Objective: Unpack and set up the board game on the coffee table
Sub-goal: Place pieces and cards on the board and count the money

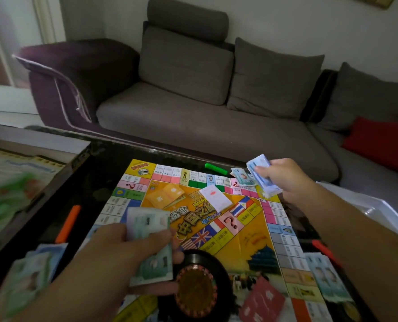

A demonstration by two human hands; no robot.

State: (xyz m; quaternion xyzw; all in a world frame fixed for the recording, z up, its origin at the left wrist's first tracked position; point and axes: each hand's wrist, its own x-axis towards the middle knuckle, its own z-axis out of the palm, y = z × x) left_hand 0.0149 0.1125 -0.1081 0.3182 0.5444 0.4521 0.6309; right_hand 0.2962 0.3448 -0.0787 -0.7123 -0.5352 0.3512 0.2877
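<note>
The yellow game board (pixel 246 238) lies unfolded on the dark coffee table (pixel 100 163). My left hand (pixel 132 247) grips a stack of green and white play money (pixel 149 242) over the board's near left part. My right hand (pixel 284 177) holds a stack of blue play money (pixel 261 175) above the board's far right corner, beside a small pile of notes (pixel 242 177) lying there. A white card deck (pixel 216 197) and an orange deck (pixel 165 196) sit on the board's middle. A black roulette wheel (pixel 198 284) stands at the near edge beside a red card deck (pixel 263 303).
The open game box (pixel 30 156) sits at the table's left. An orange stick (pixel 69 223) lies left of the board, a green one (pixel 215 168) beyond it, a red one (pixel 325 249) at right. Note piles (pixel 328 277) lie right and near left (pixel 30 275). A grey sofa (pixel 216 112) stands behind.
</note>
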